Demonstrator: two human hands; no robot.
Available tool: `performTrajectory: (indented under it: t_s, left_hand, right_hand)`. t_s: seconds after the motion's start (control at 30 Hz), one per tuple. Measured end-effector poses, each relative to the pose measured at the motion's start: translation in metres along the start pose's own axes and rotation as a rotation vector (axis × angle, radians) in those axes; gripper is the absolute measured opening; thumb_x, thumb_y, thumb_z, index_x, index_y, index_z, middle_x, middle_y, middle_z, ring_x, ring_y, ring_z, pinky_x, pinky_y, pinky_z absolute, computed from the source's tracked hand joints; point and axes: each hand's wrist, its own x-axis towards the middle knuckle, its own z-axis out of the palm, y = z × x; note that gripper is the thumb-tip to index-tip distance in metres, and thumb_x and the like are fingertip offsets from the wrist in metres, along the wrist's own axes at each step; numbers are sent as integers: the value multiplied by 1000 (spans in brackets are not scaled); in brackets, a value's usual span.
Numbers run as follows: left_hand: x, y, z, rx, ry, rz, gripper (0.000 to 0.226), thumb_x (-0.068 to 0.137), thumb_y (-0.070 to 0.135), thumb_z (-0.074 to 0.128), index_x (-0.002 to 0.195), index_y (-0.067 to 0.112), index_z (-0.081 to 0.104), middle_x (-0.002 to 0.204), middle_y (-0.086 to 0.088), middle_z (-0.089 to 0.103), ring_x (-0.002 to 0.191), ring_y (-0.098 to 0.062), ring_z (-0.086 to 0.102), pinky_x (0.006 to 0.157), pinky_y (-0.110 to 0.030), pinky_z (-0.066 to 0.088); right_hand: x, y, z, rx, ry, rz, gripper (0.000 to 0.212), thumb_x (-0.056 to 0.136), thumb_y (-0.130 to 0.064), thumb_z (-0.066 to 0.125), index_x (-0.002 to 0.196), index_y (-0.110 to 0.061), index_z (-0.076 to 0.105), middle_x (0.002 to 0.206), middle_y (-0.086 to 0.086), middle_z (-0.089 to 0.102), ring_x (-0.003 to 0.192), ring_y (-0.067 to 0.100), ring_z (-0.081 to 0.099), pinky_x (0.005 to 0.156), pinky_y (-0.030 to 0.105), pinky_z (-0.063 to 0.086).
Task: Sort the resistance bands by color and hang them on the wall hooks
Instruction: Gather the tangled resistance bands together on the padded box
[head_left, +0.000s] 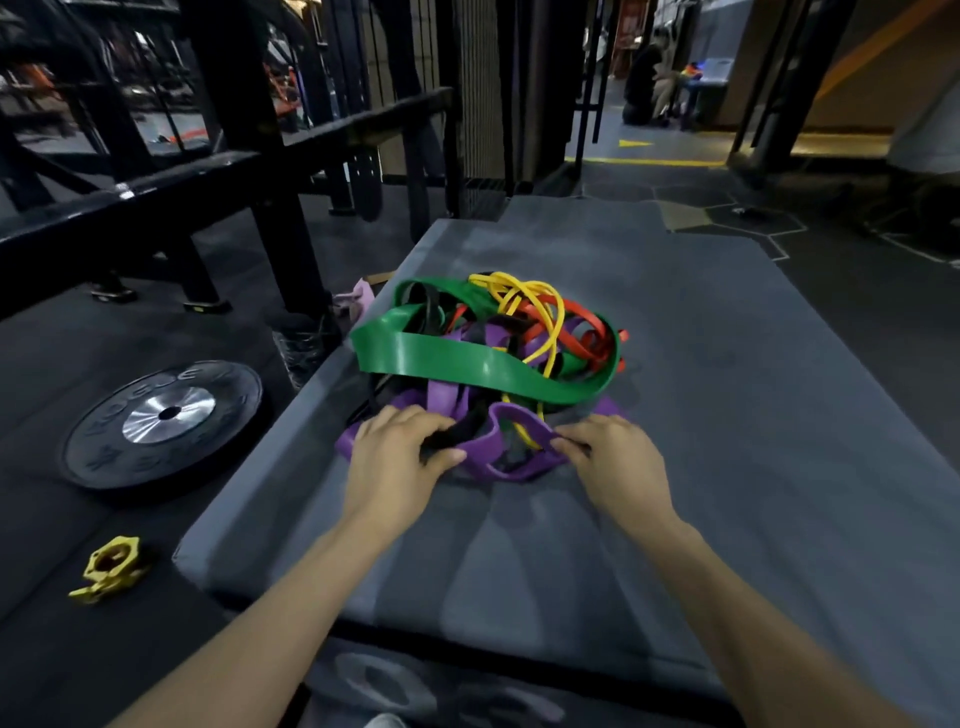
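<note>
Lying tangled on the grey mat (675, 364), the band pile (493, 353) holds green, yellow, red, purple and black loops. At the pile's near edge, the left hand (395, 462) grips a black band (447, 436) with curled fingers; the right hand (613, 462) pinches a purple band (519, 467). Left of the mat sit a weight plate (166, 421) and a yellow collar (111, 569)

In the tangled pile (488, 358) near the mat's (727, 415) left edge, black bands (452, 434) lie mostly hidden under the green band (467, 358). Their number is unclear. The left hand (395, 462) covers part of the purple band (498, 447).
</note>
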Motion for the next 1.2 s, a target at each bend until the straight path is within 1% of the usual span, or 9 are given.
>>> performTrajectory:
  t_s: [0.1, 0.2, 0.47, 0.6, 0.7, 0.87, 0.97, 1.07, 1.2]
  left_hand:
    - [-6, 10, -1, -2, -11, -13, 49, 73, 22, 76, 119, 16, 61, 113, -4, 63, 103, -27, 52, 92, -33, 37]
    - [-11, 21, -1, -75, -14, 43, 65, 72, 16, 74, 132, 18, 48, 133, 0, 48, 122, -21, 41, 105, -19, 22]
    - [-7, 6, -20, -119, -59, 159, 28, 76, -1, 65, 99, 13, 72, 106, 2, 66, 113, -18, 52, 98, -21, 36]
    - [-9, -25, -41, -88, -48, 74, 28, 72, 3, 73, 98, 12, 73, 104, -1, 65, 106, -19, 55, 91, -13, 30]
    - [-11, -44, -55, -97, -112, 4, 33, 65, 8, 80, 97, 13, 73, 98, 2, 62, 98, -20, 56, 88, -16, 34]
    - [-16, -47, -62, -173, -214, -68, 30, 64, 34, 81, 86, 15, 73, 87, 8, 58, 83, -7, 55, 77, -12, 39]
    - [-11, -41, -58, -224, -125, -74, 46, 75, 60, 57, 64, 17, 69, 74, 6, 59, 73, -4, 57, 71, -18, 42]
    - [-1, -34, -48, -182, 22, -63, 26, 83, 38, 64, 73, 15, 70, 77, 5, 55, 77, -15, 54, 76, -34, 48]
    - [10, -20, -35, -209, 48, -40, 22, 78, 23, 71, 99, 18, 66, 97, 10, 46, 101, -17, 52, 89, -30, 44]
  right_hand:
    - [-7, -17, -17, 163, 100, -11, 17, 88, -27, 61, 96, -20, 74, 92, 5, 71, 89, 26, 62, 73, 39, 50]
    - [-15, -36, -20, 208, -30, -76, 17, 87, -28, 62, 99, -23, 74, 91, 4, 70, 88, 26, 62, 74, 39, 50]
    - [-18, -48, -16, 321, -131, -195, 19, 89, -26, 61, 92, -13, 75, 83, -3, 66, 79, 12, 56, 74, 28, 44]
    - [1, -36, -5, 97, 28, -87, 31, 89, -32, 59, 114, -14, 67, 120, 3, 62, 113, 24, 49, 96, 32, 37]
    - [10, -31, 9, 66, -140, 39, 51, 86, -42, 60, 131, -18, 54, 130, 7, 52, 121, 31, 43, 103, 36, 33]
    - [13, -37, 10, 22, -214, -9, 53, 75, -48, 70, 121, -24, 62, 115, 8, 54, 109, 30, 50, 97, 34, 34]
    - [8, -45, -10, 185, -227, -50, 51, 66, -45, 78, 113, -26, 68, 105, 5, 59, 100, 21, 56, 92, 34, 43]
    - [-3, -57, -13, 308, -335, -106, 38, 72, -37, 76, 105, -21, 72, 89, -7, 66, 85, 0, 60, 82, 17, 45]
    - [14, -57, -6, 420, -49, -16, 23, 84, -24, 68, 103, -11, 72, 92, -1, 72, 76, 2, 59, 64, 3, 39]
